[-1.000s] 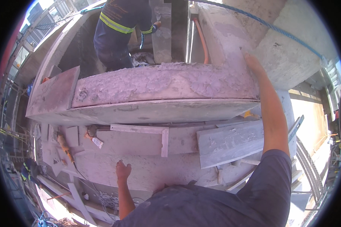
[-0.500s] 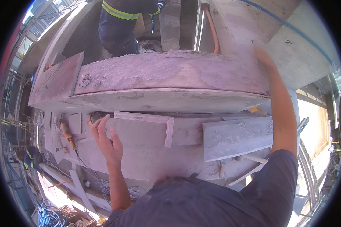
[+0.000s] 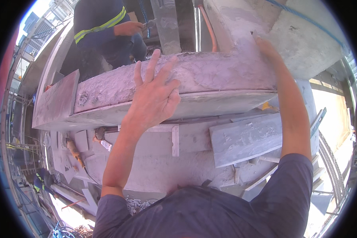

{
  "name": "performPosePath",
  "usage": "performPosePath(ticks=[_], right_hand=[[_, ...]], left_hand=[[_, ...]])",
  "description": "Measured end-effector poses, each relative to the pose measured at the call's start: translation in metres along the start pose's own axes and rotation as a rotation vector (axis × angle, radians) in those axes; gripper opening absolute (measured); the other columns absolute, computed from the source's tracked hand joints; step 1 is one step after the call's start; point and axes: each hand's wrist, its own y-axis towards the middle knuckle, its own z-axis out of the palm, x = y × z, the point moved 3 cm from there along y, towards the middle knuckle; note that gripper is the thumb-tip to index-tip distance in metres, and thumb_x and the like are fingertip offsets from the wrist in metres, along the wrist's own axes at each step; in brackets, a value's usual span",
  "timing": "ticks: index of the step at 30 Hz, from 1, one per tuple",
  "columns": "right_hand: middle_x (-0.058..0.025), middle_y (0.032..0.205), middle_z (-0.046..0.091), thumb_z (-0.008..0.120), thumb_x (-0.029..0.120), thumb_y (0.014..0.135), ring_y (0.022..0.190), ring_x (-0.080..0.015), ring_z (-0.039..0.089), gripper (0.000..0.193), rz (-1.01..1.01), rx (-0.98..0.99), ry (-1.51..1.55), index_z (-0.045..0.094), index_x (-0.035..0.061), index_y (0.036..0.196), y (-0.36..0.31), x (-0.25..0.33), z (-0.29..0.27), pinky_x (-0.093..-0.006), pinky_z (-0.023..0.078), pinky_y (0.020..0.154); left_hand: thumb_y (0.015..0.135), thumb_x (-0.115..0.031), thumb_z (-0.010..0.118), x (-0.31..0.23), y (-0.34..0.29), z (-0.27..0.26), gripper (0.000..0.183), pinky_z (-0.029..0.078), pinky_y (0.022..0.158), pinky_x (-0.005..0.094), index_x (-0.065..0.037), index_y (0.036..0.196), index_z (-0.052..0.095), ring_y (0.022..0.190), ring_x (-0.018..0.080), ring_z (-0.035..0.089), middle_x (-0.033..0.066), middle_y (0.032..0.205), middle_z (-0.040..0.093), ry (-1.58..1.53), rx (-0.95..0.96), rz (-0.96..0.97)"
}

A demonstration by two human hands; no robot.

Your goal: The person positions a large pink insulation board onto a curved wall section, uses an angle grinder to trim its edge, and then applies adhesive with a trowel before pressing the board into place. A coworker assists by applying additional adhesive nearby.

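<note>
The fingers [image 3: 151, 68] of the left hand [image 3: 155, 101] are spread wide — tips pointing up and away from the body, back of the hand upward, thumb off to the right. They lie in view over the mortar-topped ledge [image 3: 226, 75], which runs across in front of the person; whether they touch it cannot be told. Behind them the left forearm [image 3: 122, 158] slants up and to the right from the dark sleeve.

The fingers of the right hand [image 3: 265, 45] reach the ledge's right end, where the mortar turns a corner; they are too small and blurred to tell whether they grip anything. That arm is stretched far forward, the right forearm [image 3: 293, 103] rising and leaning left toward the hand.

Below the ledge lie an L-shaped strip [image 3: 175, 141] and a grey slab [image 3: 248, 139] — beyond it, a co-worker [image 3: 103, 39] bends low.
</note>
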Motion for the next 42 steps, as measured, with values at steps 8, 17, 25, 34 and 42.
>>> performPosePath(ticks=[8,17,25,34,42], right_hand=[[-0.0381,0.15,0.061,0.04,0.058,0.111,0.148,-0.0488,0.054,0.082,-0.062,0.004,-0.108,0.063,-0.0139,0.143,0.029,-0.021,-0.001,-0.0493,0.04,0.122],[-0.0342,0.158,0.057,0.043,0.069,0.109,0.151,-0.0437,0.052,0.092,-0.026,0.093,0.194,0.057,-0.011,0.152,0.023,-0.005,0.021,-0.049,0.039,0.123],[-0.0363,0.154,0.059,0.04,0.062,0.111,0.15,-0.0454,0.053,0.086,-0.112,0.012,-0.129,0.059,-0.0129,0.149,0.054,-0.055,0.0,-0.0492,0.038,0.124],[-0.0366,0.151,0.061,0.039,0.061,0.111,0.15,-0.0465,0.053,0.084,-0.146,-0.028,-0.099,0.062,-0.0119,0.147,0.015,-0.016,-0.002,-0.0486,0.038,0.124],[-0.0387,0.15,0.061,0.041,0.063,0.11,0.149,-0.048,0.054,0.087,-0.083,0.025,-0.097,0.062,-0.0142,0.144,0.021,-0.016,-0.001,-0.0494,0.039,0.123]], left_hand=[[0.096,-0.016,0.057,0.003,0.007,-0.007,0.028,0.01,0.129,0.0751,-0.011,0.113,0.079,0.168,0.0464,0.013,0.0125,0.175,0.04,-0.012,0.022,0.02],[0.093,-0.013,0.063,-0.003,-0.01,-0.006,0.025,0.008,0.129,0.0746,-0.01,0.114,0.077,0.168,0.0453,0.011,0.0152,0.176,0.036,0.049,-0.004,-0.06],[0.081,-0.01,0.064,-0.018,-0.011,-0.006,0.033,0.007,0.129,0.0722,-0.009,0.112,0.076,0.167,0.046,0.014,0.015,0.174,0.04,-0.067,-0.095,-0.009],[0.074,-0.007,0.062,-0.011,-0.022,-0.028,0.041,0.011,0.127,0.0688,-0.01,0.112,0.075,0.163,0.0484,0.022,0.0155,0.167,0.049,-0.031,-0.278,0.0],[0.079,-0.004,0.058,0.012,-0.026,-0.043,0.043,0.012,0.129,0.0619,-0.011,0.118,0.076,0.164,0.0462,0.023,0.0162,0.162,0.053,-0.031,-0.322,-0.041]])
